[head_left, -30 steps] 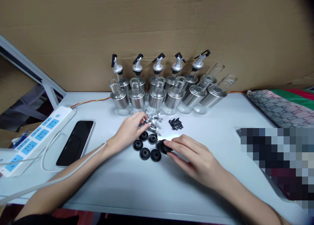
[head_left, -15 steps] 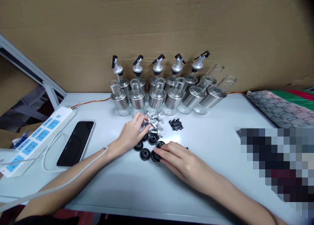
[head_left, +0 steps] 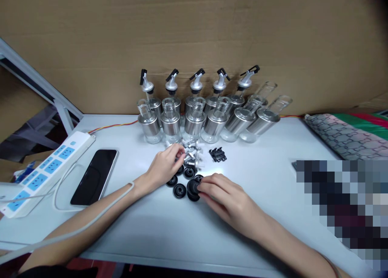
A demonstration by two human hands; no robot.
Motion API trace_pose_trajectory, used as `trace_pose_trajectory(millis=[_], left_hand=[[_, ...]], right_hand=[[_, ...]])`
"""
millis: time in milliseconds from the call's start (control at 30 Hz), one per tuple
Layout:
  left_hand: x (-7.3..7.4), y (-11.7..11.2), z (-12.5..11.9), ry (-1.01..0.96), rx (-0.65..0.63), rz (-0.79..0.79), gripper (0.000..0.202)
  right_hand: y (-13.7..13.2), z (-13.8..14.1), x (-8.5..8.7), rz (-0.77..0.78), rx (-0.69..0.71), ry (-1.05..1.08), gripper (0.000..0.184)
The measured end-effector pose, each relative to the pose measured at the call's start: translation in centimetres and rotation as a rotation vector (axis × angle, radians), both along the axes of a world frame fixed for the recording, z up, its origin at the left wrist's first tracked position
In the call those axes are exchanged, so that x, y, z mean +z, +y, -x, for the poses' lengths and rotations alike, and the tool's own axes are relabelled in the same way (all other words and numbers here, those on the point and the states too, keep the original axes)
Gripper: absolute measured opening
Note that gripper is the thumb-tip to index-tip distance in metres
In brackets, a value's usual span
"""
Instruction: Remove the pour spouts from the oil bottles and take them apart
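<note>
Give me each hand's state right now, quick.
Left hand: partly curled at the silver pourer spouts; can't tell whether it grips one.
Right hand: closed, pinching a black stopper.

At upper centre, passage is blocked by bottles [head_left: 195,124] before a cardboard wall [head_left: 194,31]; at centre, by metal spouts [head_left: 190,163] and black stoppers [head_left: 180,191]. At left, the way is narrowed by a phone [head_left: 94,177] and power strip [head_left: 45,173]. Free room is found at lower centre, on the tabletop [head_left: 169,233] between the forearms [head_left: 281,233]
</note>
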State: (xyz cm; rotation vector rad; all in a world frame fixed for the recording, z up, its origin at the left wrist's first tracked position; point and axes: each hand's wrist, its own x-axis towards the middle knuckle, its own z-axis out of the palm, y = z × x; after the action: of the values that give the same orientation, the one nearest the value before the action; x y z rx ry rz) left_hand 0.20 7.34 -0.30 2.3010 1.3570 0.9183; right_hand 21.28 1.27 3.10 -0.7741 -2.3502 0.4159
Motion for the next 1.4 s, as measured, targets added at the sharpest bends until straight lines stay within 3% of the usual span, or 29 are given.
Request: trace_pose_trajectory(millis=[167,400,767,1067,1267,1400], left_hand=[[0.0,0.0,-0.1,-0.007,0.005,0.011,0.004],[-0.2,-0.1,-0.1,0.007,-0.001,0.032,0.007],[0.2,-0.2,0.0,0.012,0.025,0.033,0.01],[0.1,-0.2,0.0,-0.001,0.013,0.061,0.01],[-0.2,-0.2,0.1,-0.03,0.006,0.097,0.011],[-0.3,-0.1,0.2,-0.059,0.008,0.118,0.011]], right_hand=[[0.3,0.5,-0.6,0.076,-0.147,0.144,0.016],[0.2,0.8,-0.8,0.154,-0.06,-0.034,0.021],[0.0,0.6,0.3,0.099,0.004,-0.249,0.024],[-0.3,0.9,-0.3,0.0,-0.028,-0.386,0.031],[-0.2,0.9,-0.4,-0.001,-0.049,-0.257,0.024],[0.1,0.4,-0.3,0.007,-0.165,-0.068,0.019]])
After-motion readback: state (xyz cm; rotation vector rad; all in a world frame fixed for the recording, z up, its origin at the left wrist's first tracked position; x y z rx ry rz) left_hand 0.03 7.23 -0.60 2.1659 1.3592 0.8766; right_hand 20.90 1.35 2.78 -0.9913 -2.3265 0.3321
